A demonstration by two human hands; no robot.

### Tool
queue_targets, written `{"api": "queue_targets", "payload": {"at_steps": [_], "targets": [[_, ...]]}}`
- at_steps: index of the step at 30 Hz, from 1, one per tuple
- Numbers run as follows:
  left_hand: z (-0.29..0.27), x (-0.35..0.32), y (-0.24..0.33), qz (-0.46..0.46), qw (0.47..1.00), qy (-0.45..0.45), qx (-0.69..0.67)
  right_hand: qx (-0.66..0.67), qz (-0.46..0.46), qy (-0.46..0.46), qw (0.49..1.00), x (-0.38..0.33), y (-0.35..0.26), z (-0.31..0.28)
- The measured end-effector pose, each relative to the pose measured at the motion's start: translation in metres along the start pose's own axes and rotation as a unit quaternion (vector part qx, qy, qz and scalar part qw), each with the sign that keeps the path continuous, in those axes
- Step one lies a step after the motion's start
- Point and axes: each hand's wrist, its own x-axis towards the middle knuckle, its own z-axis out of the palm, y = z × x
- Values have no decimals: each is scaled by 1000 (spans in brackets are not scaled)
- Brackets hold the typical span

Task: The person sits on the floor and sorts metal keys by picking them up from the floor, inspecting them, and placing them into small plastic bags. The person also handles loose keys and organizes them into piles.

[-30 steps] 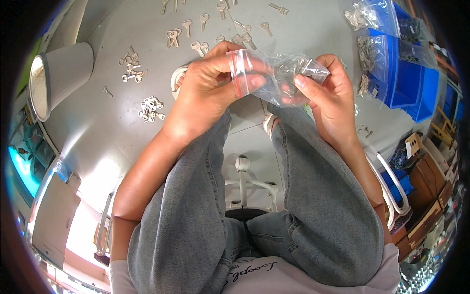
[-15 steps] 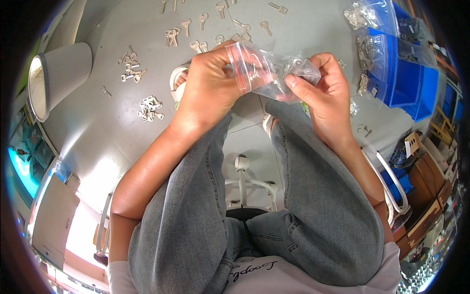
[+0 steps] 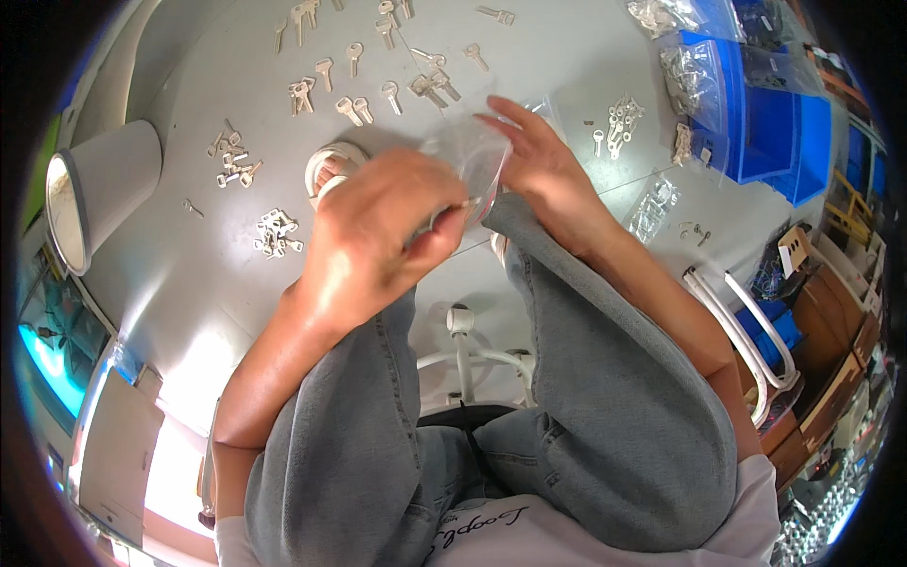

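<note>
A clear zip bag (image 3: 481,159) with a red seal line hangs between my hands above my knees, its far part hard to make out. My left hand (image 3: 373,231), smeared by motion, pinches the bag near its red edge. Beside the bag, my right hand (image 3: 548,180) has its fingers stretched out and apart; its thumb is hidden. Whether anything lies inside the bag cannot be told. On the grey floor beyond my hands lie loose key blanks (image 3: 354,59), with a heap of keys (image 3: 277,233) to the left.
A white bin (image 3: 104,189) lies tilted at the left. Blue crates (image 3: 779,142) stand at the right with bags of metal parts (image 3: 690,76) over their edge. A clear packet (image 3: 654,210) and a key cluster (image 3: 624,125) rest on the floor. A sandaled foot (image 3: 326,175) is near my left hand.
My right hand has let go of the bag's far end and spread its fingers. The bag's red edge has swung nearer, and my left hand has come down toward me.
</note>
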Motion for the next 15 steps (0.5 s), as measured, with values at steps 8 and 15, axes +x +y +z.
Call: {"api": "queue_targets", "payload": {"at_steps": [8,15], "targets": [[4,-22,-12,-8,981,-195,-7,-503,-176,-175,828,-4,6,0],[13,-56,-43,-184,948,-241,-93,-556,-137,-204,794,13,51,-8]]}}
